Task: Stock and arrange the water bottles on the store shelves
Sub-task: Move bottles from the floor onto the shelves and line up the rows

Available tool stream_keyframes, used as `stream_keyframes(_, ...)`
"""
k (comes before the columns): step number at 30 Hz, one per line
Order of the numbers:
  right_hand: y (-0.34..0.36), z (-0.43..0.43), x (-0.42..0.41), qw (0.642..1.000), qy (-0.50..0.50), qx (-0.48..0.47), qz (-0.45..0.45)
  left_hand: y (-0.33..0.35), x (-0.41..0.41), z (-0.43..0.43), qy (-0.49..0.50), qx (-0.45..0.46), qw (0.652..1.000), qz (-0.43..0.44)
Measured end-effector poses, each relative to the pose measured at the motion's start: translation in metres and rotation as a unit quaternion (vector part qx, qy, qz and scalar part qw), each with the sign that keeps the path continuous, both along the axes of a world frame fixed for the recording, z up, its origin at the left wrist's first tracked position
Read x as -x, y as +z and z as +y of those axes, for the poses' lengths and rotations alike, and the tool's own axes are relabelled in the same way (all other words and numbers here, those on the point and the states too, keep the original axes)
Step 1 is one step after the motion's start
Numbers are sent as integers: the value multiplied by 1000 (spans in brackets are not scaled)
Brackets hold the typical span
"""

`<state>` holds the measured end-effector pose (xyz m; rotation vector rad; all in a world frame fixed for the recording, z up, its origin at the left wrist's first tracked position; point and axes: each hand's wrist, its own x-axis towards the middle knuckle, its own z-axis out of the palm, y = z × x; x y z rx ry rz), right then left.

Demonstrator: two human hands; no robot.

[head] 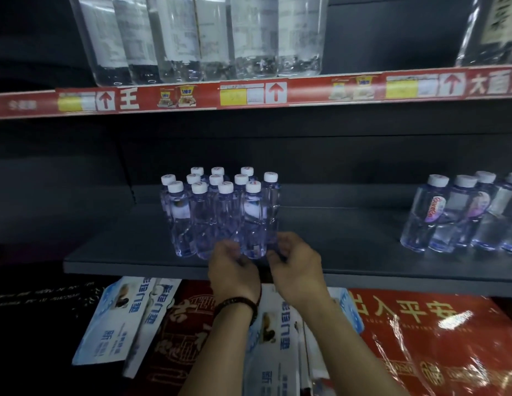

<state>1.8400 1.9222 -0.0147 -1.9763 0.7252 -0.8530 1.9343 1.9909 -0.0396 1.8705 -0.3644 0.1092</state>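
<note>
The cluster of small water bottles point(209, 207) stands upright near the front edge of the middle shelf point(349, 241), left of its centre, white caps up, in roughly three rows. Both hands are in at the foot of the front-right bottle point(253, 221). The left hand point(234, 270) comes at it from the left with its fingers curled in round the base. The right hand point(297, 264) mirrors it from the right, fingers likewise bent round the plastic. The bottle sits straight ahead of the two hands, between them, long axis vertical, and neither hand looks nearer than the other. I'd guess it is being nudged into line with its row.

The fingertips are smeared, partly seen through clear plastic, so how firm the hold is I can't make out. The back rows show little more than caps. At the shelf's right end a group of larger bottles point(449, 215) is cut off by the frame. Above the red price strip point(306, 91) the tall bottles point(206, 38) lose their tops. Below the shelf's front edge lie blue-and-white packets point(120, 318) and red packs point(420, 338), their print unreadable
</note>
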Motion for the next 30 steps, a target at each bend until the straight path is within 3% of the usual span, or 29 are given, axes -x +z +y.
stream_keyframes(5,39,-1,83,992,-30,81,86,6,52,6,-199,-114,973,-31)
stream_keyframes(9,62,-2,181,978,-45,111,168,17,119,2,-336,-196,916,-94)
stream_keyframes(13,60,-3,308,954,-101,127,253,24,218,-4,-469,-217,843,-151)
stream_keyframes(19,-12,-13,499,912,-213,6,351,-32,365,-32,-615,-271,729,-128)
stream_keyframes(24,-95,-5,633,854,-326,-139,380,-105,461,-70,-681,-369,623,-111)
stream_keyframes(30,-205,10,732,778,-415,-227,415,-183,552,-114,-701,-445,543,-125)
